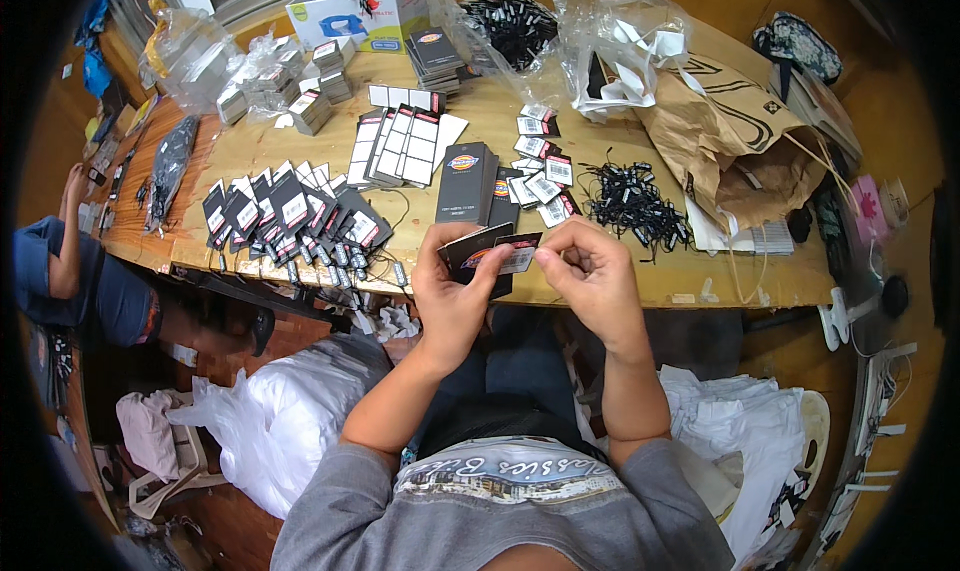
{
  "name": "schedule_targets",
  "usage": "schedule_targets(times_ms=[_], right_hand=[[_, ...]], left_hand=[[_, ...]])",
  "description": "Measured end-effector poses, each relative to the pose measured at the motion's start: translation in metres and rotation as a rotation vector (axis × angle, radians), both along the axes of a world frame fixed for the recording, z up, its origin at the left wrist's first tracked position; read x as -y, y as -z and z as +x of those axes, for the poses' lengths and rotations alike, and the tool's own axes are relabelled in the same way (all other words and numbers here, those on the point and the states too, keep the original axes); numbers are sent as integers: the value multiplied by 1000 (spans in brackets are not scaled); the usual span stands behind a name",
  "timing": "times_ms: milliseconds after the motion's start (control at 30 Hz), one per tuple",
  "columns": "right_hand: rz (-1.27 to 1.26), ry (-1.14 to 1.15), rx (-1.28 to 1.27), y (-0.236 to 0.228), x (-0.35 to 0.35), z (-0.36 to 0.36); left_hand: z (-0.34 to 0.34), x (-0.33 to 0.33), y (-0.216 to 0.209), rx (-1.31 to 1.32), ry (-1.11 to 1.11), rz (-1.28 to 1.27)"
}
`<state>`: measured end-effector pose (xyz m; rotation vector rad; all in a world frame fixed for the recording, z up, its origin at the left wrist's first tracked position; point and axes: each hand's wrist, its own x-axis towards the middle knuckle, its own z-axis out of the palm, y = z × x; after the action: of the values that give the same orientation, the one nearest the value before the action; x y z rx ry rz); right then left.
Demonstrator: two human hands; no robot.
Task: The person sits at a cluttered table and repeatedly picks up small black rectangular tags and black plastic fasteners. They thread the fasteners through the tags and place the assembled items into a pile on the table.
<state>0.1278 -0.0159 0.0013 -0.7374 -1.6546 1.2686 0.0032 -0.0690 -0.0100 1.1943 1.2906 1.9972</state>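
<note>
Just over the table's front edge, my left hand (445, 306) grips black hang tags (515, 258), one with a white barcode label, between thumb and fingers. My right hand (597, 279) is pinched at the right edge of those tags; whatever its fingertips hold is too small to make out. Beyond my hands stands a stack of black hang tags (465, 186) with an orange and blue emblem. Small barcode tags (545, 171) lie scattered beside it. To the right is a heap of black tag strings (630, 206). Finished-looking tags with strings attached (290, 206) fan out at the left.
White label cards (405, 149) lie mid-table (420, 236). Bundled tags (312, 111), a printed box (345, 26) and a plastic bag of black strings (510, 31) stand behind. A brown paper bag (725, 136) sits right. Another person (85, 276) is left, near a white plastic sack (290, 416).
</note>
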Motion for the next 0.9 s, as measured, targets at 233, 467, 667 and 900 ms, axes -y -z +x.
schedule_targets(times_ms=[233, 467, 667, 900], right_hand=[[34, 16, -51, -1, 3, -3], [-75, -17, -122, -1, 7, -5], [-118, 8, -226, 9, 8, -12], [172, 172, -85, 12, -4, -2]], left_hand=[[0, -2, 4, -245, -114, 50], [1, -2, 8, -389, -106, 128], [2, -3, 7, -639, -80, 297], [-4, 9, 4, -260, 233, -66]])
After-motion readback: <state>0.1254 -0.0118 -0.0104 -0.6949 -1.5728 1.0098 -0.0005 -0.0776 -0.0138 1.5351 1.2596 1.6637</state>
